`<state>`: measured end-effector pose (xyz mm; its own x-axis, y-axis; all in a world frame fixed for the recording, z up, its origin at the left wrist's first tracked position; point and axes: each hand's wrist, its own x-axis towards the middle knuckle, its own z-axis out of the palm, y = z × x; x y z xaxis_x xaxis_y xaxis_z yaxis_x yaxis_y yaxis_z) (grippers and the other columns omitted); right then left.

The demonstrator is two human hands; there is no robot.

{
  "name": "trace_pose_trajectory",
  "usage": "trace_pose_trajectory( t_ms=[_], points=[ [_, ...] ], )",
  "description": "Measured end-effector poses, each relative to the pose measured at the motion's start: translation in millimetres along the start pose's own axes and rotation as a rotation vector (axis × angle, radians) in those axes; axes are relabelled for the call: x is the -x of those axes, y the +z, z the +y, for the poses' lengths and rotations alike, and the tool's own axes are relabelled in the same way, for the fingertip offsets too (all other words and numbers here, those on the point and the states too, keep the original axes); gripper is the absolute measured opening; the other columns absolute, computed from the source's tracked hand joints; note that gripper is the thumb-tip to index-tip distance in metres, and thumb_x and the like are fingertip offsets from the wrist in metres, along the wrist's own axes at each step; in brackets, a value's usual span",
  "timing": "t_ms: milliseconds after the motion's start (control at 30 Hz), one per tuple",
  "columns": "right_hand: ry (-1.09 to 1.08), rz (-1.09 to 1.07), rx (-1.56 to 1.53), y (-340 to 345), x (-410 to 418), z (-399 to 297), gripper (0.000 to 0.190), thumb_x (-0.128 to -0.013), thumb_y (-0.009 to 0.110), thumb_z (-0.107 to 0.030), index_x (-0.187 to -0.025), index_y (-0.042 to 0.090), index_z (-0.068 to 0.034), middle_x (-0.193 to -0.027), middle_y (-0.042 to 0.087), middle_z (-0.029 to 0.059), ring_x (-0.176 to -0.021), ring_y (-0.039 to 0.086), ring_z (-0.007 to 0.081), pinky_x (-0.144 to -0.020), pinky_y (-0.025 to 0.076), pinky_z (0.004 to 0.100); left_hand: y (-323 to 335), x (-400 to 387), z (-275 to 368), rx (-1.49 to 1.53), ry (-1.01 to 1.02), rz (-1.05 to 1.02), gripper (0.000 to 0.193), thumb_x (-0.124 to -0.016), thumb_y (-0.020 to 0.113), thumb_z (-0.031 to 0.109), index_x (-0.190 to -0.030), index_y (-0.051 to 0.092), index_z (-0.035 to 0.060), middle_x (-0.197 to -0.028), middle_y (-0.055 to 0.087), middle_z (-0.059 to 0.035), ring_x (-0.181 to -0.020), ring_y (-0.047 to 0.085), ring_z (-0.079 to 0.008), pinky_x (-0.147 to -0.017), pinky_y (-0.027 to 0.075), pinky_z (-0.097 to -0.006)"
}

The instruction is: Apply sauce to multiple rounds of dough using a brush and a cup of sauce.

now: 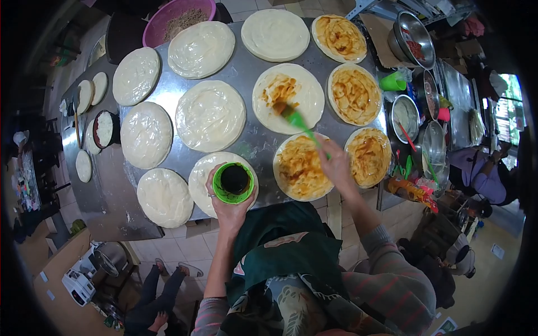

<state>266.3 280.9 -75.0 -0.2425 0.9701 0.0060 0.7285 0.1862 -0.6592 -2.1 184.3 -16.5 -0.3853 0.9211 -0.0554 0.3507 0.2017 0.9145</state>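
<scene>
My left hand (230, 210) is wrapped around a green plastic cup (233, 183) with dark liquid inside, above a pale round of dough (201, 178) at the table's near edge. In my right hand (334, 161) is a green-handled brush (296, 119), its bristles blurred over a dough round (309, 84) partly smeared with orange-brown liquid. Just below lies a brown-coated round (302, 168). More coated rounds (354, 94) form the right column, and several glossy uncoated rounds (210, 116) fill the middle and left.
The metal table (252, 147) holds a bowl of white filling (105, 129) at left. A pink basin (153, 29) stands beyond the far edge. Metal bowls (404, 113), another green cup (393, 82) and packets (410, 191) crowd the right. A person's legs (155, 290) show lower left; other people are at right.
</scene>
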Motion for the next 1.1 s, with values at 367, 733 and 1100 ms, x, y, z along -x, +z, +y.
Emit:
trace_pose_trajectory(
  t_ms=[367, 733, 1100],
  points=[
    [0.501, -0.34, -0.516, -17.7, -66.6, 14.8, 0.026, -0.096, 0.056, -0.02, -0.111, 0.066, -0.002, -0.076, 0.067, 0.005, -0.049, 0.054, 0.0092, -0.042, 0.043, 0.0242, 4.4, 3.7, 6.8, 0.044, -0.018, -0.003, 0.084, -0.063, 0.085, 0.003, -0.131, 0.036, 0.0032, -0.129, 0.045, -0.0118, -0.115, 0.051, -0.023, -0.101, 0.041, -0.0337],
    [0.417, -0.268, -0.465, -61.6, -95.1, 31.7, 0.024, -0.098, 0.052, -0.021, -0.1, 0.066, -0.002, -0.062, 0.058, 0.0001, -0.044, 0.046, 0.0047, -0.039, 0.034, 0.0202, 18.5, 1.1, 6.3, 0.046, -0.056, 0.01, 0.086, -0.062, 0.085, 0.002, -0.132, 0.035, 0.0026, -0.13, 0.045, -0.0119, -0.115, 0.051, -0.0233, -0.101, 0.041, -0.0333],
    [0.537, -0.289, -0.503, -64.6, -98.0, 47.2, 0.025, -0.097, 0.055, -0.024, -0.098, 0.069, -0.003, -0.061, 0.058, 0.0023, -0.047, 0.048, 0.0067, -0.043, 0.037, 0.0235, 32.3, -6.2, 17.4, 0.097, -0.048, 0.008, 0.085, -0.062, 0.085, 0.001, -0.131, 0.035, 0.0039, -0.129, 0.045, -0.0114, -0.115, 0.052, -0.0223, -0.101, 0.042, -0.0336]
  ],
)
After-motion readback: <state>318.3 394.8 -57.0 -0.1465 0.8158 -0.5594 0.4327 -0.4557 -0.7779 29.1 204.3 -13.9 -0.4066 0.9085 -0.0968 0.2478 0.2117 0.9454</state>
